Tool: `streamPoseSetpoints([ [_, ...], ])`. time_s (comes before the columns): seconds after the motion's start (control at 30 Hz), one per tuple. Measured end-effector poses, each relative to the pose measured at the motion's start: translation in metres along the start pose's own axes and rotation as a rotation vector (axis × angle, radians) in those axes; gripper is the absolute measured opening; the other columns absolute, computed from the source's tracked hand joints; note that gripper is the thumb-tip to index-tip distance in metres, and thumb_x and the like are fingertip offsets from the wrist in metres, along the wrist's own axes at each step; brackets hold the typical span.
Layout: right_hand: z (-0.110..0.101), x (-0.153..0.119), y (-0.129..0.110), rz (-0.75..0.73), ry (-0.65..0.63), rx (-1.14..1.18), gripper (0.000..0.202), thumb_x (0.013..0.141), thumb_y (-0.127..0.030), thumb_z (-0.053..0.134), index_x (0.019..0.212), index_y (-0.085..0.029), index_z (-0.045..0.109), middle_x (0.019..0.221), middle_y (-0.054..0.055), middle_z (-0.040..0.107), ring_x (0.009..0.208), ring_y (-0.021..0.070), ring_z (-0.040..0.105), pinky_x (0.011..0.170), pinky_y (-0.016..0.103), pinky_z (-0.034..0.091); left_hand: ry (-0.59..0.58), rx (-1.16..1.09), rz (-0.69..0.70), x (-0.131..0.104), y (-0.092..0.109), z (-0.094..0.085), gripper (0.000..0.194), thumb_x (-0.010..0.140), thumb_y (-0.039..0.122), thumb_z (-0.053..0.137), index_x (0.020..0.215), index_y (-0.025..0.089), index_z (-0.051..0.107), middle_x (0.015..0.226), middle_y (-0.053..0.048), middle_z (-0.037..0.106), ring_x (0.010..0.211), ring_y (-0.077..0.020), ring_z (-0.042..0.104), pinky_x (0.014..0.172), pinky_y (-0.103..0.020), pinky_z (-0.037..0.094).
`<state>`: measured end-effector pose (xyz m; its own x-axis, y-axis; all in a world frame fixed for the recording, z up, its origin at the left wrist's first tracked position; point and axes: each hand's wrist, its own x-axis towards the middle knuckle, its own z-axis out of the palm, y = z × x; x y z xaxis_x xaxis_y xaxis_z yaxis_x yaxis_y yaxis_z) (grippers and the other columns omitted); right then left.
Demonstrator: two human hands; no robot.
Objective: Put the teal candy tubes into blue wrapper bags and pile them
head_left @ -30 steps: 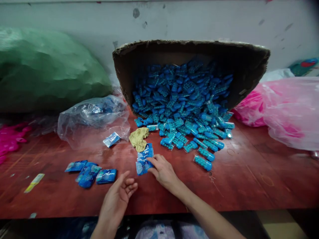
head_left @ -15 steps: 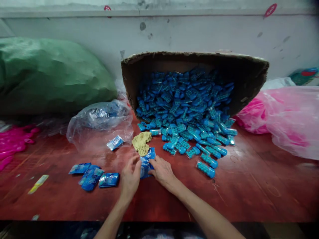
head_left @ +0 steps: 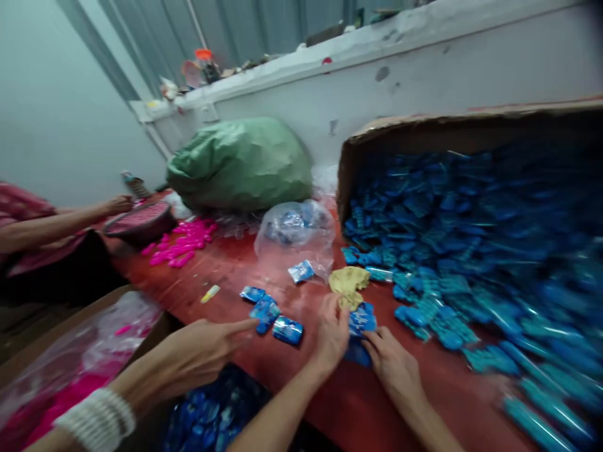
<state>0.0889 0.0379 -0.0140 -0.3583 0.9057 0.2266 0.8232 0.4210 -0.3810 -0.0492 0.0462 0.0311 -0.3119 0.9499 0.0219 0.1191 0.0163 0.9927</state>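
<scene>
The left hand and right hand meet over a small stack of shiny blue printed plastic packets on a dark red tabletop. The left hand's fingers are bent at the stack's left edge; whether they pinch it cannot be told. The right hand's thumb and fingers touch its right side, with the firmness of that grip also unclear. Just behind the stack sits a crumpled pale yellow cloth-like piece.

To the left lie 3 loose blue packets. A co-worker's hand wearing white beaded bracelets reaches in, its forefinger at the middle packet. Farther back, 1 blue-and-white packet lies by a clear plastic bag, with a large green sack behind. Nearer the left are a small yellow-and-white strip and a heap of bright pink pieces.

On the right, a brown cardboard box opens toward the viewer, and blue and teal clear-fronted capsules spill onto the tabletop. At far left, another person's hand is by a dark round bowl. Below the table edge are more blue packets and an open carton holding pink items and clear plastic.
</scene>
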Motion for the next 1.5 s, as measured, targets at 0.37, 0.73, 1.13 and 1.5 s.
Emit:
streamPoseSetpoints([
  [0.37,-0.002,-0.014,0.004,-0.054,0.25,0.046,0.041,0.088,-0.045,0.029,0.091,-0.019,0.06,0.087,0.009,0.059,0.08,0.0225,0.056,0.069,0.033,0.042,0.082,0.04,-0.266,-0.044,-0.015,0.01,0.065,0.064,0.032,0.064,0.121,0.011,0.039,0.116,-0.022,0.049,0.097,-0.0268,0.05,0.085,-0.035,0.035],
  [0.73,-0.015,-0.007,-0.001,0.04,0.286,0.158,0.018,0.084,-0.016,0.037,0.088,-0.019,0.055,0.092,0.009,0.059,0.085,0.0216,0.053,0.073,0.032,0.039,0.058,0.07,-0.156,-0.025,-0.016,0.023,0.053,0.065,0.036,0.061,0.111,0.013,0.049,0.092,-0.01,0.061,0.076,-0.0185,0.058,0.069,-0.03,0.045],
  [1.13,-0.032,0.01,0.011,0.507,0.197,1.205,0.036,0.066,-0.024,0.062,0.099,-0.019,0.049,0.076,0.0,0.059,0.068,0.0149,0.056,0.062,0.025,0.042,-0.159,-0.247,-0.379,-0.004,-0.017,0.049,0.031,0.058,0.043,0.064,0.064,0.015,0.054,0.05,0.005,0.051,0.044,-0.0066,0.045,0.041,-0.017,0.031],
  [1.5,-0.035,0.01,0.015,0.696,0.211,1.414,0.03,0.062,-0.038,0.064,0.053,-0.018,0.044,0.043,-0.007,0.042,0.039,0.0063,0.035,0.041,0.019,0.027,-0.219,-0.293,-0.436,-0.011,-0.007,0.062,0.033,0.055,0.043,0.066,0.068,0.016,0.051,0.047,0.005,0.052,0.036,-0.0082,0.044,0.035,-0.02,0.031],
])
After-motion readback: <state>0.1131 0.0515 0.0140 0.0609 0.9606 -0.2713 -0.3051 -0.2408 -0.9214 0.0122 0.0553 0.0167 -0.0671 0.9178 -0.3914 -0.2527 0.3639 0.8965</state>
